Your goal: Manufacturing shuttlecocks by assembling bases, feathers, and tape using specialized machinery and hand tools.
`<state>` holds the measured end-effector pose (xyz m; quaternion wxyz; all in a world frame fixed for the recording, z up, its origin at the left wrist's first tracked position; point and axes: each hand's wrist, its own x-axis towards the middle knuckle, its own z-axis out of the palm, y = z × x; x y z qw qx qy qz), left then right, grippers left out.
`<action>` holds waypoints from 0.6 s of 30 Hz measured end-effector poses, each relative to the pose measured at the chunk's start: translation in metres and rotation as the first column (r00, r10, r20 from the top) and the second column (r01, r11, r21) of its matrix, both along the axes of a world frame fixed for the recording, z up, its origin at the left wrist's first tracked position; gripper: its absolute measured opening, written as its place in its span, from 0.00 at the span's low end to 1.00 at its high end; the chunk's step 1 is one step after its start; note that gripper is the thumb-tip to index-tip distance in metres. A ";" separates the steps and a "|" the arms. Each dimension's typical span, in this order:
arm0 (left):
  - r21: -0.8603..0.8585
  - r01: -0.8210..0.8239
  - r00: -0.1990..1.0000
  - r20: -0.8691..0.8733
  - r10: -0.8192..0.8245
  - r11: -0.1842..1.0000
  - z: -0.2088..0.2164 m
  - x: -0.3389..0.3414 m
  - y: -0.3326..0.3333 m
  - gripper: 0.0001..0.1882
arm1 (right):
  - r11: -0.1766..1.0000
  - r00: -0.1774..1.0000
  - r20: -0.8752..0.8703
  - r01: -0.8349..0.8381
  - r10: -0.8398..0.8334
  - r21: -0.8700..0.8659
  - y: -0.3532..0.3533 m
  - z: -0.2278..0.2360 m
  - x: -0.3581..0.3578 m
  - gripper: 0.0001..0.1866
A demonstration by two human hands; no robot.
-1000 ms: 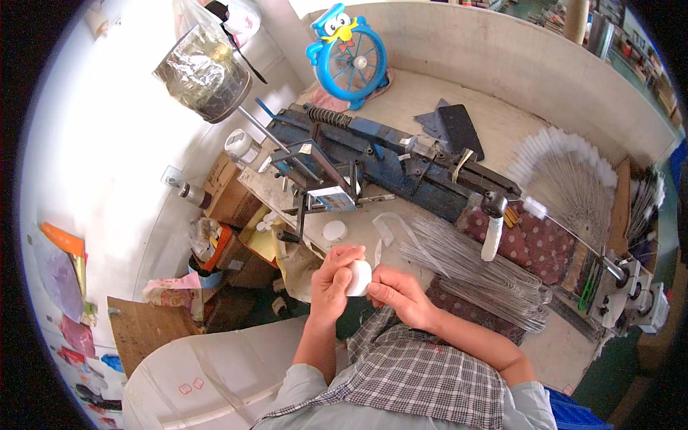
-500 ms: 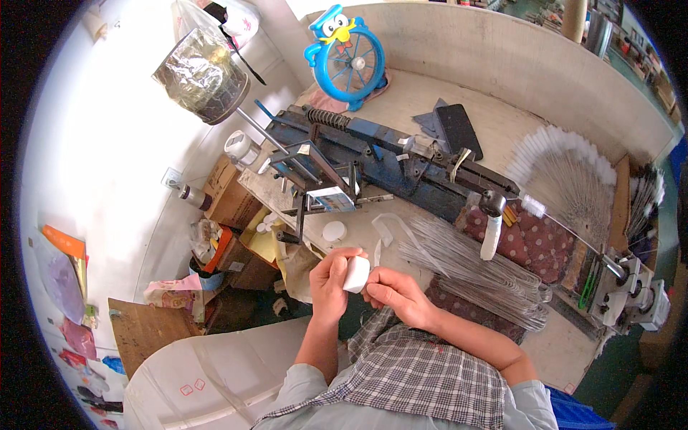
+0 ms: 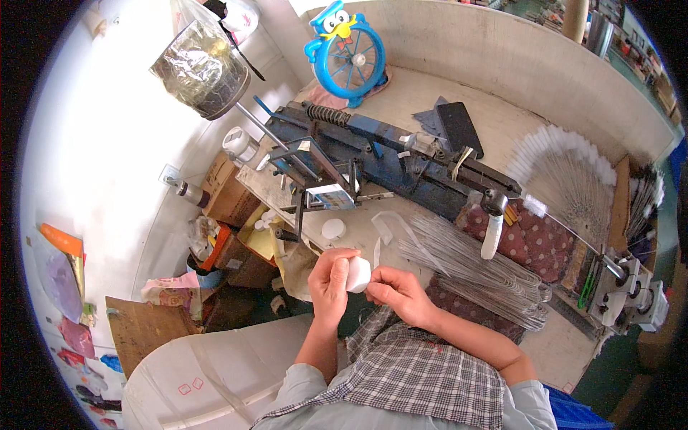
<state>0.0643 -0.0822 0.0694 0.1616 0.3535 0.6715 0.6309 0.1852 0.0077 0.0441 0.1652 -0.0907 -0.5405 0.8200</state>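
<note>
A person's left hand (image 3: 328,285) grips a small, smooth white rounded object (image 3: 359,275), thumb and fingers closed around it, in front of the body above the apron-covered lap. The right hand (image 3: 403,295) is just beside it, fingers curled and thumb against the forefinger; whether it pinches anything cannot be told. Beyond, a flat, round white disc (image 3: 333,228) and a bundle of thin silvery wires (image 3: 476,272) lie on the worktable (image 3: 555,358).

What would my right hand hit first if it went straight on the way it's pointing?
Your right hand would likely meet the white piece in your left hand first; it's so close I can't tell whether you're already touching it.
</note>
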 end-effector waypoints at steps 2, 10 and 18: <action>0.058 0.023 0.996 -0.085 -0.018 0.998 -0.003 -0.002 -0.001 0.11 | 1.000 1.000 0.007 0.009 -0.009 0.002 0.000 -0.001 0.000 0.10; 0.034 0.013 0.926 -0.377 0.001 0.999 0.006 0.003 0.001 0.06 | 0.996 0.990 0.113 0.088 -0.083 -0.036 -0.001 -0.002 0.001 0.08; 0.043 -0.007 0.994 -0.105 0.011 0.999 -0.002 0.006 0.002 0.09 | 0.983 0.994 0.073 0.094 -0.083 -0.155 0.001 0.004 0.003 0.07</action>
